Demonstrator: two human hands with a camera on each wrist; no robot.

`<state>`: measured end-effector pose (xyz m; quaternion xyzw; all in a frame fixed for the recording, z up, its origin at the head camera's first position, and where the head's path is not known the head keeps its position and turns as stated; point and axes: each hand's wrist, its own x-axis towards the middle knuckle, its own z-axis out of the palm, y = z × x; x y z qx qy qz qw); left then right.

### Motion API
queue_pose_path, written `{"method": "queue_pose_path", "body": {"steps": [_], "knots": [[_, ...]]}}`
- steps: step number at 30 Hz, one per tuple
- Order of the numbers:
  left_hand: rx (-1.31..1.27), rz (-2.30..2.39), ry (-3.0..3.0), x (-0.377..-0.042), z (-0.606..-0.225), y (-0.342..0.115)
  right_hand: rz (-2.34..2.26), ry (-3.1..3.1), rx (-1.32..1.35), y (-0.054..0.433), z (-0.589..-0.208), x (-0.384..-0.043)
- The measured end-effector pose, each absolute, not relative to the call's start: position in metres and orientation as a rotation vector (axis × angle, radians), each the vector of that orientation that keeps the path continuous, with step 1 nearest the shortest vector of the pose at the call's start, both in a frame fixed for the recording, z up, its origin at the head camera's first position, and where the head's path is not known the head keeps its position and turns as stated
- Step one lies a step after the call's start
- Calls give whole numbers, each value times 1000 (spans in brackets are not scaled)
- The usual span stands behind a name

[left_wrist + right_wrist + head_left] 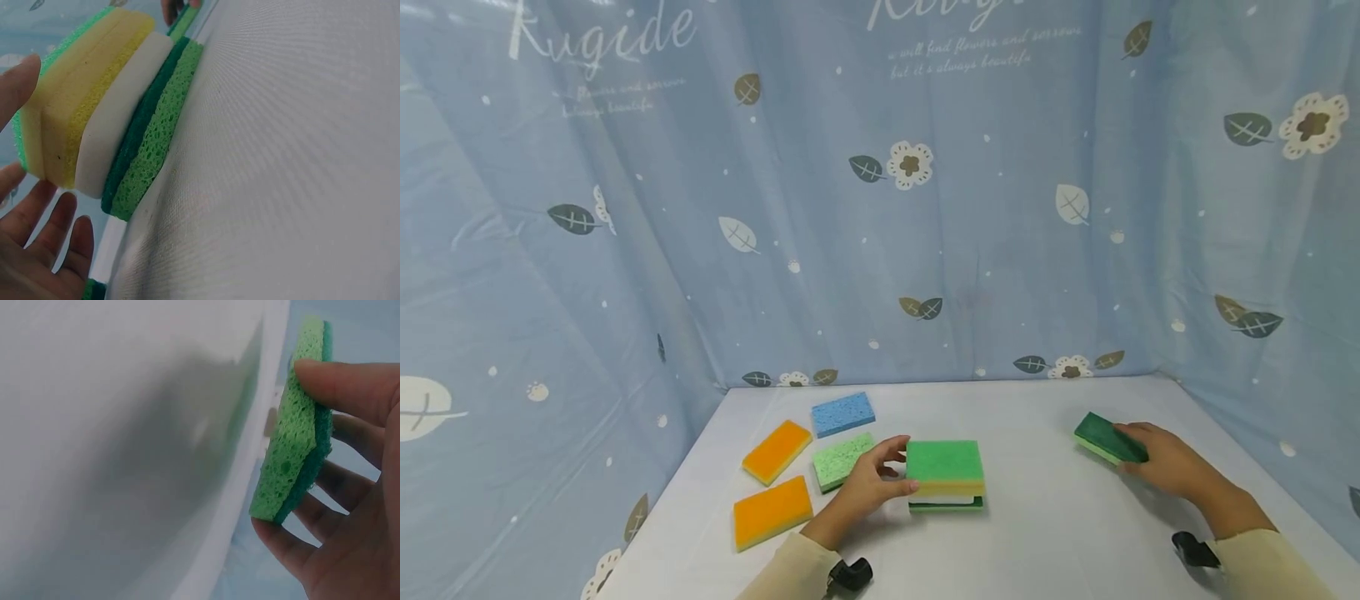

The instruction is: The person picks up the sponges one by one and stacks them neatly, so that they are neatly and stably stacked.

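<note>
My left hand [867,486] is at the left end of a stack of sponges [944,461], thumb and forefinger touching its near and far corners. In the left wrist view, the fingers look loose and spread beside the stack. From the top it shows a green-topped yellow sponge [103,69], a white sponge [119,125] and a two-tone green sponge [153,137] lying on the table. Off to the right, my right hand [1172,467] grips another green sponge [290,434], dark on top and light green below, between thumb and fingers. A shadow beneath suggests it is raised.
Left of the stack, on the white table [1037,542], lie a blue sponge [843,414], a light green sponge [841,462] and two orange-topped sponges, one farther [777,451] and one nearer [772,510]. A patterned blue curtain [985,250] encloses the table's back and sides.
</note>
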<state>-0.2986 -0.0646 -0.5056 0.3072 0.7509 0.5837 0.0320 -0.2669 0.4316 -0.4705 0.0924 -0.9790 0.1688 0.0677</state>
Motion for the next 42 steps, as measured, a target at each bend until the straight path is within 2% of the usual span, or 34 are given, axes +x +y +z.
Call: {"method": "queue_pose_path", "body": {"steps": [8, 16, 42], "knots": [[914, 1786, 2323, -296, -502, -62, 546, -2913, 403, 413, -468, -270], [906, 1787, 2270, -277, -473, -63, 591, -2887, 470, 393, -471, -270], [921, 1809, 2239, -278, -473, -63, 615, -2781, 577, 348, -444, -274]]}}
